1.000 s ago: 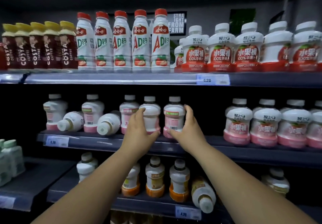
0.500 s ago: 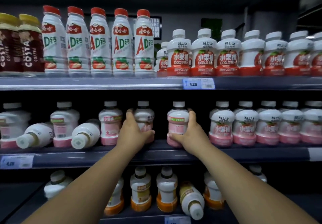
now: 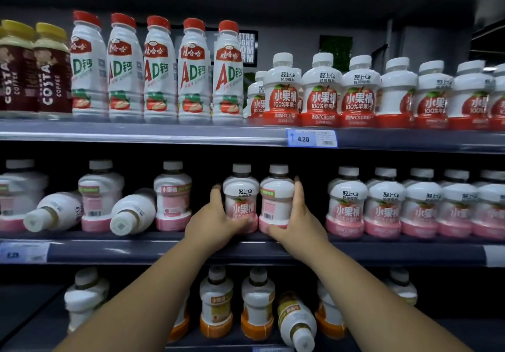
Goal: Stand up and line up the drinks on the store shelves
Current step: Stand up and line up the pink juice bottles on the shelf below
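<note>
Gripping anything, those two hands?

— Both. The left grip [image 3: 216, 220] curls round the left-held bottle [image 3: 240, 201] from its left side. The right grip [image 3: 297, 220] curls round the right-held bottle [image 3: 276, 201] from its right side.

Where do those bottles stand?

— Upright on the middle shelf [image 3: 246, 253], near its front edge and touching each other. One shows its front label, the other its back.

What does the coming move turn on?

— The gap, I judge. The upright pink row [image 3: 385, 209] stands to the right of the pair and apart from it, so the right grip is nearer. A slide to the right would close the line. The work to the left falls to the left grip. Past one standing bottle [image 3: 172, 195] lies the nearer fallen bottle [image 3: 131, 212], and beyond it the farther fallen bottle [image 3: 52, 212]. Both long axes run back to front, caps toward the aisle and slanted a little left.

And the count?

— On the middle shelf, two are held, five show in the right row, at least three stand on the left and two lie down. Below, one yellow-labelled bottle [image 3: 296, 321] is tipped with its cap forward. Above, five red-capped AD bottles [image 3: 159, 72] all stand upright.
</note>
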